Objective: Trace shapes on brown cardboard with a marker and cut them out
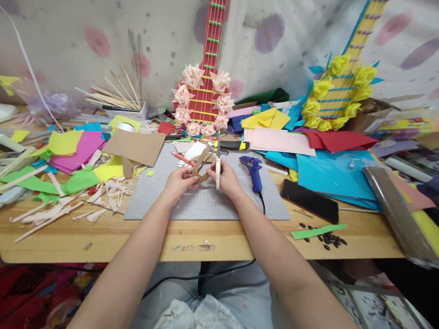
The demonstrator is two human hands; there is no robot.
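My left hand (179, 181) is closed on a small brown cardboard piece (200, 164), held above the grey cutting mat (201, 203). My right hand (227, 180) grips scissors (218, 167) with pale handles, blades pointing up and away, right beside the cardboard. Both hands meet over the middle of the mat.
A blue glue gun (252, 168) lies right of my hands, a black phone (309, 200) further right. A cardboard sheet (135, 146), coloured paper and paper strips (69, 206) cover the left. A red paper guitar (205, 91) and a yellow one (339, 92) lean at the back. Dark seeds (327, 238) lie near the front edge.
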